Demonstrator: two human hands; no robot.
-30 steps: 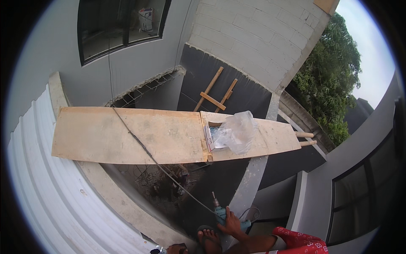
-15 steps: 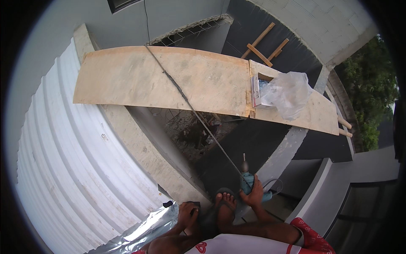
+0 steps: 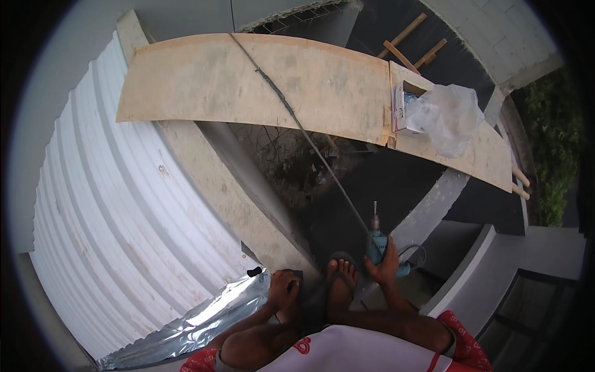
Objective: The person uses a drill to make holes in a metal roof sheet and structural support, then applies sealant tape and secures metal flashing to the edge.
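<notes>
My right hand (image 3: pixel 385 268) grips a teal power drill (image 3: pixel 375 248) beside my right foot, its bit upward, away from me. My left hand (image 3: pixel 282 288) is at my left foot, fingers curled; whatever they may hold is too small to make out. The dark sandal on my right foot (image 3: pixel 342 279) stands between the two hands. From the drill's handle end a grey cord (image 3: pixel 414 251) loops to the right. A long dark cable (image 3: pixel 277 90) stretches from the far wall over the plywood and down to the drill, where its end is hidden.
Plywood boards (image 3: pixel 260 74) span an open drop with debris (image 3: pixel 294 158) below. An open box (image 3: pixel 406 118) and a clear plastic bag (image 3: pixel 449 118) sit on them. White corrugated roofing (image 3: pixel 124 217) lies left, edged with silver foil (image 3: pixel 204 316). Concrete beams (image 3: pixel 217 192) border the drop.
The view has shifted, so the boards sit higher and the drill farther right in the picture. My right hand keeps its grip on the drill; the left stays by my foot.
</notes>
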